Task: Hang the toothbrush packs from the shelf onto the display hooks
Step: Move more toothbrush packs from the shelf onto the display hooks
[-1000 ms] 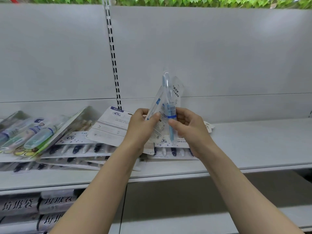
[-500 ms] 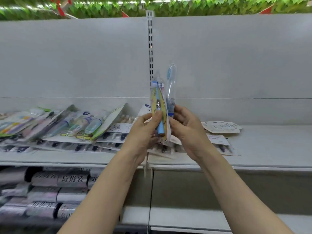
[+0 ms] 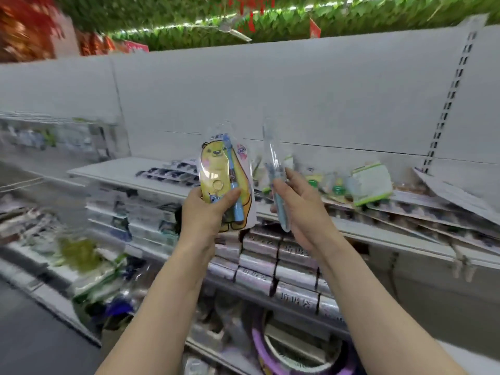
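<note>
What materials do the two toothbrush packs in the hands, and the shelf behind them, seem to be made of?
Yellow bear pack, left hand: seemingly glossy printed card under a clear plastic blister; its edges shine.
Clear pack, right hand: transparent plastic, since the wall shows through it.
Shelf: probably painted metal, a smooth, matte, pale grey; blur leaves this open.

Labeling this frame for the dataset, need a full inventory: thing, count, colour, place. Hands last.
bear toothbrush pack: one, yellow with a blue brush, held up in left hand
clear toothbrush pack: one, clear with bluish brush, edge-on in right hand
toothbrush packs on shelf: count unclear, white and green, piled right of hands
shelf: one, white, behind hands
silver packs: several, silver, stacked below shelf
purple ring: one, purple, bottom centre
leaf garland: green, along top
left hand: grips bear pack
right hand: grips clear pack
</note>
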A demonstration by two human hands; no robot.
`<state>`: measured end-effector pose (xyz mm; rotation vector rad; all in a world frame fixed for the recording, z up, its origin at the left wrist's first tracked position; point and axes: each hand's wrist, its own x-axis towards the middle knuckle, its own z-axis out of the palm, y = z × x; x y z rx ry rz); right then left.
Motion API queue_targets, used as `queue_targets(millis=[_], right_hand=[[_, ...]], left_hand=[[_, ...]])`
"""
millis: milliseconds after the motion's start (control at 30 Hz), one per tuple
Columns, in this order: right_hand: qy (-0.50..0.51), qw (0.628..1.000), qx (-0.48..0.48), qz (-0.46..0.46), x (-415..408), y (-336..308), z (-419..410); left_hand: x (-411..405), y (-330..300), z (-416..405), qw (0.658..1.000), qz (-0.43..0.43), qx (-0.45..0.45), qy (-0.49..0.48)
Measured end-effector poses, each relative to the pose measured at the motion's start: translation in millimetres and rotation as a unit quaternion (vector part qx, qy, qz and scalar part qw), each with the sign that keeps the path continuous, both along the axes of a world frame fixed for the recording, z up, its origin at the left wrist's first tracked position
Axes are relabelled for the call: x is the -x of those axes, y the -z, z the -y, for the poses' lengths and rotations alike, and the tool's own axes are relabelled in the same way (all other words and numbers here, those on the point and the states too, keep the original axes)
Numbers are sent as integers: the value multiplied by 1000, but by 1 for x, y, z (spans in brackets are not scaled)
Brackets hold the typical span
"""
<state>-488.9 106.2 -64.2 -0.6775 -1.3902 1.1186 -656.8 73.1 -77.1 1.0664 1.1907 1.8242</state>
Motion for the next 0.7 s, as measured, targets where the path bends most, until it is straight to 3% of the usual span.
queue_targets(millis=[400, 700], right_hand=[[-127, 991, 44, -8, 296, 34, -20], [-247, 967, 46, -48, 533, 45, -109]], left_hand=[[269, 47, 36, 987, -12, -9, -157], [480, 49, -14, 966, -77, 1, -246]])
